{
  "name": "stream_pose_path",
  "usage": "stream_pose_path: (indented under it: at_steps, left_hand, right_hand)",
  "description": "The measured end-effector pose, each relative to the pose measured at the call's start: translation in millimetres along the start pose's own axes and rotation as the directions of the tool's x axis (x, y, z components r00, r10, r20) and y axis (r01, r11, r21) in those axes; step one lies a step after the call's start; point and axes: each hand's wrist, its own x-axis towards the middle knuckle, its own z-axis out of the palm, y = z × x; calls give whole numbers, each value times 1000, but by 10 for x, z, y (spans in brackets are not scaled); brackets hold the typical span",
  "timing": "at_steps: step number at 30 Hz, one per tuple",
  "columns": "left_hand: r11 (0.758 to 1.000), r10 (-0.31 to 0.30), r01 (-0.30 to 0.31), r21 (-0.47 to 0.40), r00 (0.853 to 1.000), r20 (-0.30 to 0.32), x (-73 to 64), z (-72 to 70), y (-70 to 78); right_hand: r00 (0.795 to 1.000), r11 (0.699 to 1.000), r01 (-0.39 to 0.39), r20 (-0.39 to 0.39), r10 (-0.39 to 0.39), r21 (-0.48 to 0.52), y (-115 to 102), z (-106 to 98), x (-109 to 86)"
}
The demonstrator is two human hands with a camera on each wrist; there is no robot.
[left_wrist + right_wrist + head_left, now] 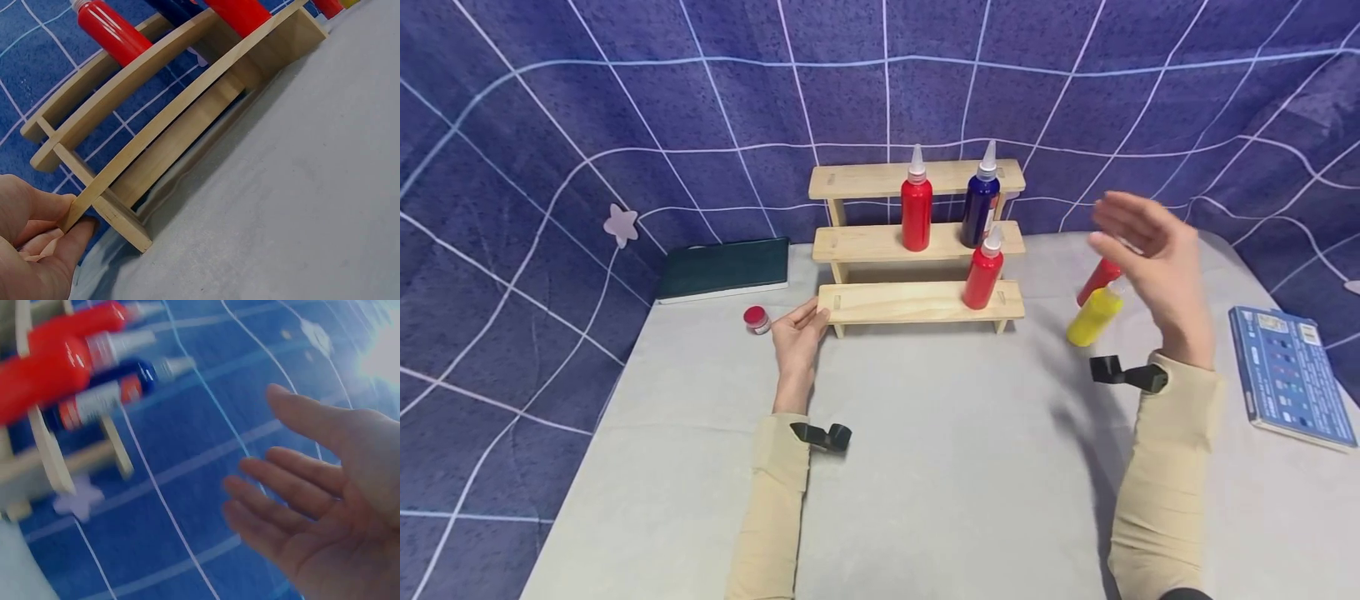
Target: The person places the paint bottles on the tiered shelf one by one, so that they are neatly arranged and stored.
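My left hand (pixel 797 342) pinches the left end of the lowest step of a three-tier wooden rack (pixel 895 304), thumb and fingers on either side of the board in the left wrist view. On the rack's middle step stand a red squeeze bottle (pixel 916 212) and a dark blue squeeze bottle (pixel 981 204). Another red bottle (pixel 982 275) stands tilted at the right of the lowest step. My right hand (pixel 1161 258) is raised at the right, fingers extended and nothing in it. Below and left of it are a yellow bottle (pixel 1094 318) and a partly hidden red bottle (pixel 1097 282).
A small red-capped jar (pixel 757 319) sits left of the rack. Behind it lies a dark green book (pixel 724 268). At the far right lies a blue box (pixel 1292 375). A blue grid-patterned cloth (pixel 880 92) hangs behind the grey table (pixel 925 467).
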Motion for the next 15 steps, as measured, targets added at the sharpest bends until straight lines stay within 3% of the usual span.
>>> stream_pose_path:
  at_steps: [2, 4, 8, 11, 15]
  left_hand:
    - [1000, -3, 3, 3, 1000, 3, 5, 5, -6]
    - [1000, -6, 6, 7, 1000, 6, 12, 7, -15]
    - [1000, -5, 5, 12, 1000, -2, 26, -3, -30]
    - [1000, 2, -2, 12, 1000, -4, 25, -2, -34]
    - [1000, 7, -7, 5, 1000, 1, 15, -5, -22]
  right_hand:
    - [994, 997, 55, -96, -49, 58, 8, -128, 9]
    - [978, 995, 77, -197, -65, 56, 44, -265, 21]
    - [944, 1000, 5, -331, -2, 7, 227, -523, 38]
    - [938, 995, -93, -336, 81, -22, 413, -667, 35]
    - [948, 977, -204, -259, 183, -55, 644, -772, 21]
